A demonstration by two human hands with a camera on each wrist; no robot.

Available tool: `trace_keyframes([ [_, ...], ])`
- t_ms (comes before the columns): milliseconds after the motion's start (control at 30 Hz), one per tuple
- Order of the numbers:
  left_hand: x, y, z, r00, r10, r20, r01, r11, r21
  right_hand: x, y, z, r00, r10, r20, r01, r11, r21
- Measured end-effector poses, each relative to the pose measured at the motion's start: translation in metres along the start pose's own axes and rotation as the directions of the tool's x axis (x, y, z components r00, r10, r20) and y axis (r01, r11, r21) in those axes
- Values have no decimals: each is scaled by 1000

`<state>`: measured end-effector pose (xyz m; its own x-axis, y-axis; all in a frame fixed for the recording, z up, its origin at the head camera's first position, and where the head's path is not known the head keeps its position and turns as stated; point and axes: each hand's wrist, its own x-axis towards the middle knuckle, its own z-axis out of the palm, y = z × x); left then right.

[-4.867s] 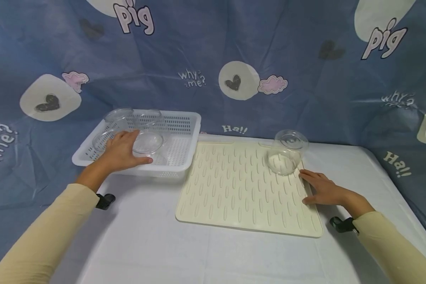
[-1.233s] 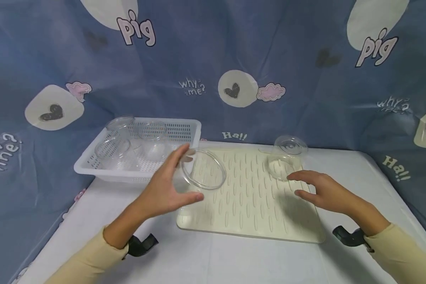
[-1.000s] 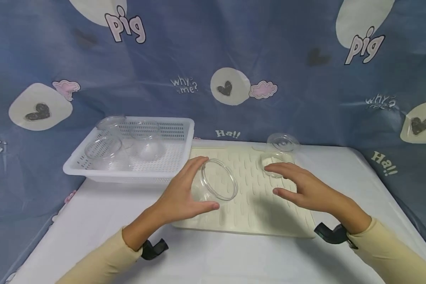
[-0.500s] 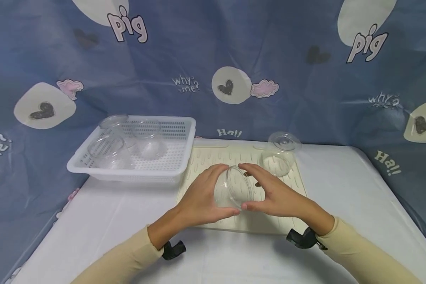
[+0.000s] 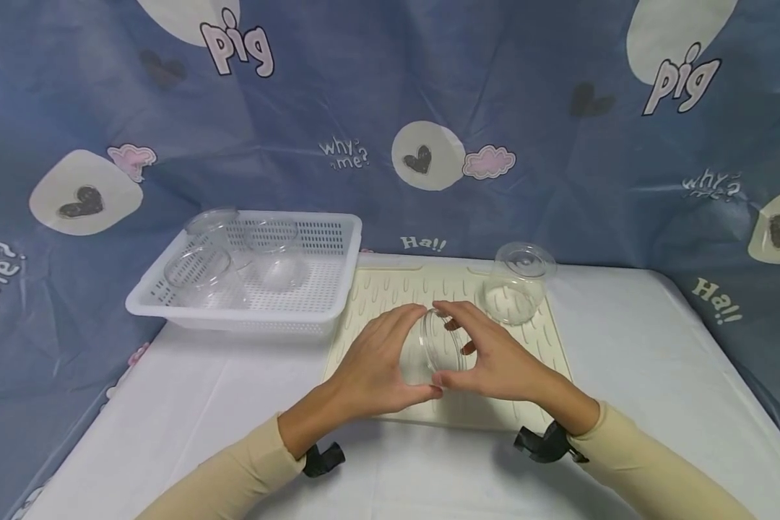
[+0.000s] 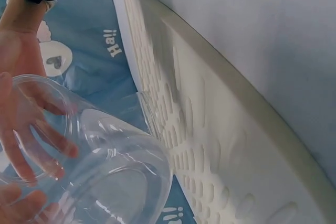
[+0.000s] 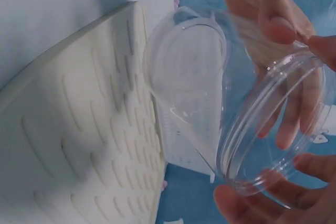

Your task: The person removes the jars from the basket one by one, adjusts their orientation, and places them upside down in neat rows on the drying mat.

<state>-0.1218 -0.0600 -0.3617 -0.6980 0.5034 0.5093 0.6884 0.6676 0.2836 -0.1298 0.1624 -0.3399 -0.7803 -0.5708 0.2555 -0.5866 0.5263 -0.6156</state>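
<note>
A clear plastic cup (image 5: 416,360) is tilted over the ribbed cream mat (image 5: 526,408), its round rim turned toward the right. My left hand (image 5: 378,367) grips its body from the left, fingers over the top and thumb below. From the other side, my right hand (image 5: 503,362) holds the rim between curled fingers and thumb. The right wrist view shows the cup's see-through wall (image 7: 184,85) and its ringed rim, with fingers round it. In the left wrist view the cup's base (image 6: 118,192) faces the camera, near the mat. Whether a separate lid sits on the rim cannot be told.
A white slotted basket (image 5: 286,318) with several clear cups (image 5: 198,267) stands at the back left. Another clear round container (image 5: 516,289) stands at the mat's back right corner. White cloth (image 5: 253,404) covers the table; a blue printed curtain (image 5: 338,87) hangs behind.
My left hand has left the basket and brought a clear cup over the mat. My right hand has moved left from the mat's right edge and taken hold of the cup's rim.
</note>
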Motion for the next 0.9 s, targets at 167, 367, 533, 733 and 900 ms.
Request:
trace_keyframes([
  [167, -2, -3, -2, 999, 1, 35, -2, 1000, 16, 0, -2, 1, 999, 28, -27, -28, 1000, 13],
  [367, -8, -10, -2, 998, 12, 65, -12, 1000, 13, -1, -1, 3, 999, 37, -36, -37, 999, 9],
  [533, -10, -15, -3, 997, 41, 63, -42, 999, 9, -2, -1, 1, 998, 36, -42, -36, 999, 5],
  [733, -14, -21, -8, 995, 57, 85, -57, 998, -8, -7, 0, -3, 997, 44, -58, -42, 999, 27],
  [900, -22, -29, -10, 991, 78, 107, -71, 995, -70, -16, 3, -10, 998, 36, -60, -32, 997, 67],
])
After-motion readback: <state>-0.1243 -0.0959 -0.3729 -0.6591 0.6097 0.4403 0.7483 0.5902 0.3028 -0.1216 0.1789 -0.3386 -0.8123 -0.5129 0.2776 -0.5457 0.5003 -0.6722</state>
